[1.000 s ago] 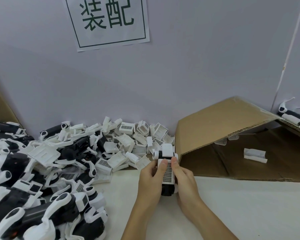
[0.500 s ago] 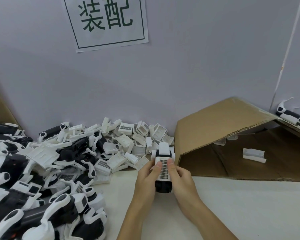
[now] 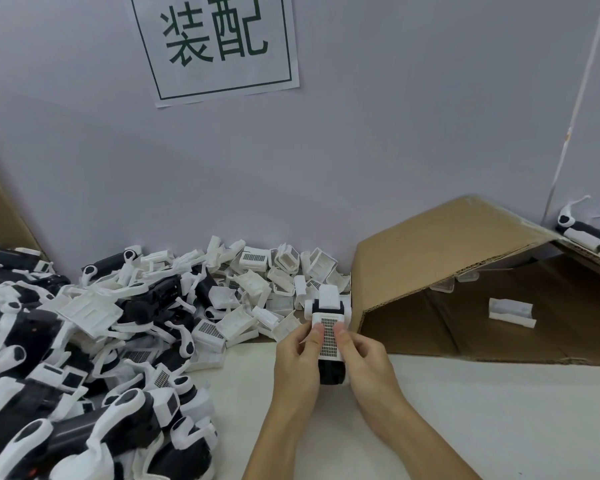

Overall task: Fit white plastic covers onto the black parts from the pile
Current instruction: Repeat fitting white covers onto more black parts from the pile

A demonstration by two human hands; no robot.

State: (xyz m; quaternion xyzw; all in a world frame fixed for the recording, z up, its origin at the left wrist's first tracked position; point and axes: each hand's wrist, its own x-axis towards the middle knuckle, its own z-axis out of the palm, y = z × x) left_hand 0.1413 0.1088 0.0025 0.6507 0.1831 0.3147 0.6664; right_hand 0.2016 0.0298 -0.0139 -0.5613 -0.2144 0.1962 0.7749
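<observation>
At the lower centre of the frame, the left hand (image 3: 297, 363) and right hand (image 3: 368, 362) gripped one black part (image 3: 330, 372) from either side, thumbs pressing its white cover (image 3: 329, 336) (grille face up) together. The pile (image 3: 94, 344) filled the left side. A cardboard box (image 3: 465, 271) lay open at right on the table (image 3: 499, 420).

even, soft, bright light with faint shadows, wide-angle bending at the edges, slightly soft focus throughout.
</observation>
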